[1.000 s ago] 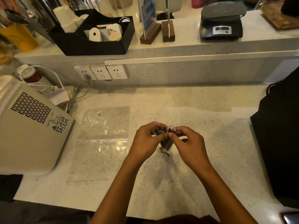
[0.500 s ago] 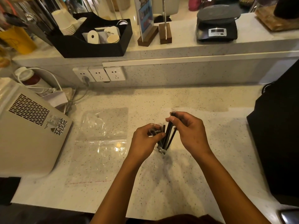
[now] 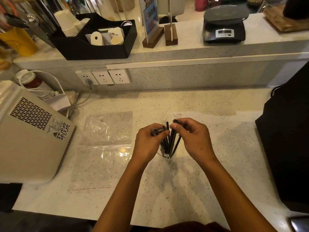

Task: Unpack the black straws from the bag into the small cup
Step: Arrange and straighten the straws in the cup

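Note:
A bunch of thin black straws (image 3: 172, 143) stands nearly upright on the speckled counter (image 3: 200, 173), its lower end inside a narrow clear bag (image 3: 165, 154). My left hand (image 3: 149, 144) is closed on the left side of the bag's top, where some straw ends show between the fingers. My right hand (image 3: 192, 139) pinches the upper ends of a few straws with thumb and fingers. The straws fan apart slightly between the two hands. I cannot tell whether a cup stands under the bunch.
A flat, empty clear bag (image 3: 107, 141) lies left of my hands. Further left is a beige appliance (image 3: 30, 139), and a black object (image 3: 287, 148) stands at the right. The raised ledge holds a black organiser (image 3: 93, 49) with stacked paper cups (image 3: 68, 22), sign holders and a scale (image 3: 224, 29).
My right hand rose with a few straws half a second ago, then came back towards the left hand. The straws now stand more spread at the top.

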{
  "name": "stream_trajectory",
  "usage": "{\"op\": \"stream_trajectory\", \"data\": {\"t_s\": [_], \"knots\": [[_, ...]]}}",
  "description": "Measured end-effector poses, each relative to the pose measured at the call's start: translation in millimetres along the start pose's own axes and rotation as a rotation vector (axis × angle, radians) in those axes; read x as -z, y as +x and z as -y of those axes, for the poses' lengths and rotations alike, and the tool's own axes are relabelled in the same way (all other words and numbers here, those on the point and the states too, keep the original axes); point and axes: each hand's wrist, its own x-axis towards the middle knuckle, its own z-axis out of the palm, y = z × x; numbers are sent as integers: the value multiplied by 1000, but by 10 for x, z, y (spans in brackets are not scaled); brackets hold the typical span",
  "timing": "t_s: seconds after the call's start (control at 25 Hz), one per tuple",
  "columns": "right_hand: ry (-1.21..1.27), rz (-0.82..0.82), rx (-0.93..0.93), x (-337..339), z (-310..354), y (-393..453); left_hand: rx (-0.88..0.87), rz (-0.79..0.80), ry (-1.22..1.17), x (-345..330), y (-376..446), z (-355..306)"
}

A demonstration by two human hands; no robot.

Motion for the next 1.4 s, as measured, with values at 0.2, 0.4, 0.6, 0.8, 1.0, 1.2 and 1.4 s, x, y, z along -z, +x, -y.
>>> {"op": "stream_trajectory", "data": {"t_s": [0.2,0.4,0.6,0.8,1.0,1.2,1.4], "knots": [[15,-6,-5,-60,31,34,1,-39,-94,78,127,-121],[51,-20,-22,-184,102,103,28,-41,-117,65,148,-185],[64,-73,-47,-209,122,122,11,-7,-96,65,111,-201],[90,-104,-61,-194,197,160,20,-2,-80,61,96,-157],[94,-75,-55,-169,177,155,13,3,-73,72,111,-142],[-108,26,79,-113,113,61,-16,11,-126,89,129,-123],[-97,87,125,-170,204,100,-46,10,-132,98,147,-82]]}}
